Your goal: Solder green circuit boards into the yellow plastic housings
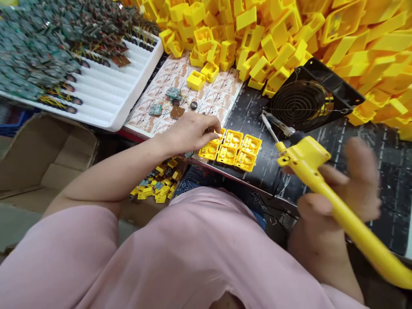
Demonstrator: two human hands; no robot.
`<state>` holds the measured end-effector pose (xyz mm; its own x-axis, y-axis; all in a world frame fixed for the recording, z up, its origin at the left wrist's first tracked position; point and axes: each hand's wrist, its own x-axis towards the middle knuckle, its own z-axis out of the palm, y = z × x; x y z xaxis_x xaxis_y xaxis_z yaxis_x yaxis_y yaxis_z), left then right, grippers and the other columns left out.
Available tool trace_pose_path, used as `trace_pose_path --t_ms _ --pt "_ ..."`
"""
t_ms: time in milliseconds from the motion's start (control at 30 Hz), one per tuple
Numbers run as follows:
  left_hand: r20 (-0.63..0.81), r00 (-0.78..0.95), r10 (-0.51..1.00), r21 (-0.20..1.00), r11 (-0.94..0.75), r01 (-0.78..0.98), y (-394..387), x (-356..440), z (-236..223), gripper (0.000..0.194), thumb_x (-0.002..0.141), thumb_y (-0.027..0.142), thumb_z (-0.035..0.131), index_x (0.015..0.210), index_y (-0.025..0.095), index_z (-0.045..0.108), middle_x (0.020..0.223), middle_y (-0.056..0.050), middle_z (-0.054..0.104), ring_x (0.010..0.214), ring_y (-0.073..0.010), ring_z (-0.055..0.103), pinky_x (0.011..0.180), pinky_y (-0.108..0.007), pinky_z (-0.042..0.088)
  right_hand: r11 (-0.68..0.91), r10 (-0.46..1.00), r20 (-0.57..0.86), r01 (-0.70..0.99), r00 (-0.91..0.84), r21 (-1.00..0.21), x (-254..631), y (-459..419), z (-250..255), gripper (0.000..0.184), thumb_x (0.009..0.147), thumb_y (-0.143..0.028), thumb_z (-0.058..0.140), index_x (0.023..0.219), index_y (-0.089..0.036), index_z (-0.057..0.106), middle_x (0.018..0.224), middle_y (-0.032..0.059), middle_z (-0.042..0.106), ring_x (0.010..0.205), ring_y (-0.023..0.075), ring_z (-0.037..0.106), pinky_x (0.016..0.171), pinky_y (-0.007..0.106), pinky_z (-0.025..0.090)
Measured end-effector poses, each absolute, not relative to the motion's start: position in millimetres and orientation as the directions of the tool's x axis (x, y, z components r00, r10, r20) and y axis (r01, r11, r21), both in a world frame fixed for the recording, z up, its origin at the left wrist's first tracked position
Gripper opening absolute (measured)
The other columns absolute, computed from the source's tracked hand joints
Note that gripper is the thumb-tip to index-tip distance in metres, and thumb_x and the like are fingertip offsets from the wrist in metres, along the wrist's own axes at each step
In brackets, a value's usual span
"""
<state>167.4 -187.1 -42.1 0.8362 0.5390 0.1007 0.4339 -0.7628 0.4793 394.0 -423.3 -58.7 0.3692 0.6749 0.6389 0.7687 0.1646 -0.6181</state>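
My left hand (193, 131) reaches over the upper left of a small block of yellow plastic cases (228, 153), thumb and fingertips pinched together. What they pinch, if anything, is too small to tell. The cases lie open side up in two rows at the bench edge. My right hand (344, 193), blurred by motion, grips a yellow soldering gun (309, 174) between thumb and fingers. Its metal tip points up and left, in front of a black fan (296, 105). Loose circuit boards (174, 93) with wires and a small round black part (193, 105) lie beyond my left hand.
A big heap of yellow cases (283, 43) fills the back of the bench. At left, a white foam tray (119, 107) carries many wired circuit boards (35, 56). Below the bench edge are a box of yellow pieces (157, 186) and a cardboard box (48, 154).
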Motion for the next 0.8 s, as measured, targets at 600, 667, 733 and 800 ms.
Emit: trace_pose_path --t_ms 600,667,733,800 --pt "-0.034 0.881 0.473 0.232 -0.853 0.467 -203 200 -58 0.033 0.088 0.031 0.045 0.089 0.017 0.075 0.078 -0.008 0.075 0.080 -0.0248 0.071 0.086 -0.042 0.046 0.457 0.735 0.675 0.684 0.069 -0.569 417 -400 -66 0.048 0.078 -0.014 0.086 0.122 -0.027 0.074 0.089 0.0002 0.081 0.070 0.0183 0.076 0.054 0.027 0.061" --pt "-0.055 0.881 0.469 0.222 -0.855 0.469 -202 201 -56 0.033 0.087 0.031 0.045 0.088 0.017 0.075 0.079 -0.008 0.075 0.081 -0.0249 0.071 0.086 -0.042 0.046 0.490 0.739 0.673 0.672 0.017 -0.555 418 -392 -61 0.038 0.076 -0.010 0.086 0.108 -0.026 0.074 0.079 -0.0012 0.078 0.065 0.0174 0.075 0.050 0.024 0.059" --pt "-0.072 0.886 0.458 0.216 -0.860 0.463 -202 202 -54 0.033 0.087 0.031 0.045 0.089 0.017 0.075 0.080 -0.008 0.076 0.081 -0.0249 0.070 0.086 -0.042 0.045 0.513 0.745 0.666 0.668 -0.036 -0.539 417 -385 -56 0.029 0.076 -0.008 0.085 0.096 -0.023 0.070 0.074 -0.0009 0.075 0.062 0.0159 0.073 0.049 0.022 0.058" --pt "-0.083 0.890 0.448 0.209 -0.866 0.455 -201 203 -53 0.032 0.086 0.030 0.046 0.089 0.017 0.075 0.080 -0.008 0.076 0.081 -0.0249 0.070 0.086 -0.042 0.045 0.545 0.733 0.675 0.671 -0.089 -0.503 415 -378 -51 0.024 0.079 -0.009 0.084 0.091 -0.021 0.067 0.072 0.0001 0.073 0.060 0.0143 0.072 0.050 0.021 0.058"
